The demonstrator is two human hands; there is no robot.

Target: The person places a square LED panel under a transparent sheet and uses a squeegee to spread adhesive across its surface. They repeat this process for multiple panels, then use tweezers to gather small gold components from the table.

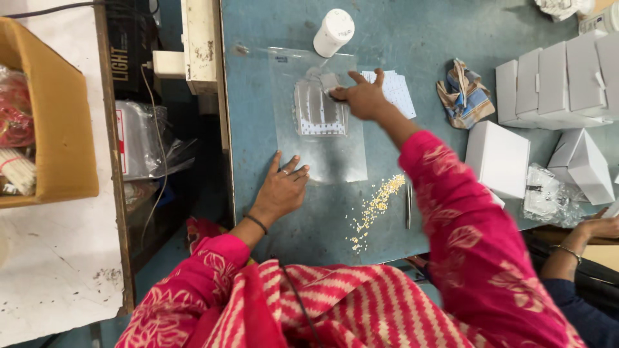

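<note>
A clear plastic sheet (335,154) lies flat on the blue-green table (412,38). My left hand (282,188) rests palm down on the sheet's near left corner, fingers spread. My right hand (362,96) reaches across to the sheet's far end, its fingers pressing a small pale pad (330,82) against a white dotted card (319,111) that lies on the sheet. A second white dotted card (398,93) lies just right of that hand.
A white bottle (333,32) stands beyond the sheet. Small yellow beads (375,207) and tweezers (408,205) lie near the front edge. White boxes (554,84) fill the right side beside a crumpled cloth (463,96). Another person's hand (596,229) is at right. A cardboard box (61,116) sits left.
</note>
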